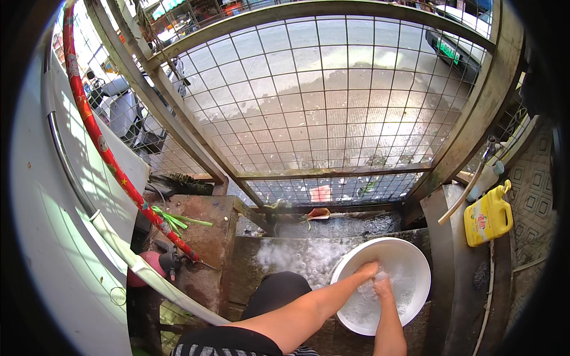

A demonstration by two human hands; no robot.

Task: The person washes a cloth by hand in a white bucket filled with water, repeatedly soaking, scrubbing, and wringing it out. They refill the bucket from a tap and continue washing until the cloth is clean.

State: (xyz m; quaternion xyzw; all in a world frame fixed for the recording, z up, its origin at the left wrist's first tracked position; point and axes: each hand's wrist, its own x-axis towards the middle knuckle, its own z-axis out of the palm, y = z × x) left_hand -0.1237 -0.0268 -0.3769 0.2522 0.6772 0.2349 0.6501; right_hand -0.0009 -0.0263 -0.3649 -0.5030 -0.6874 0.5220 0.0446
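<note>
Both of my hands are inside a round white plastic basin [423, 271] that holds foamy water. My left hand [368, 269] reaches in from the left, its fingers meeting the other hand near the middle. Beside it, my right hand [381, 285] comes up from below and is wet. A pale, see-through patch [367, 289] lies at the hands; whether it is a clear object or suds I cannot tell. Splash and foam hide most of the fingers.
Foam [289, 258] covers the wet floor left of the basin. A yellow jug [487, 218] and a tap hose [463, 191] are at the right. A wire-mesh gate [329, 98] stands ahead. Green stalks [176, 220] and a pink pump sprayer [149, 269] rest at the left.
</note>
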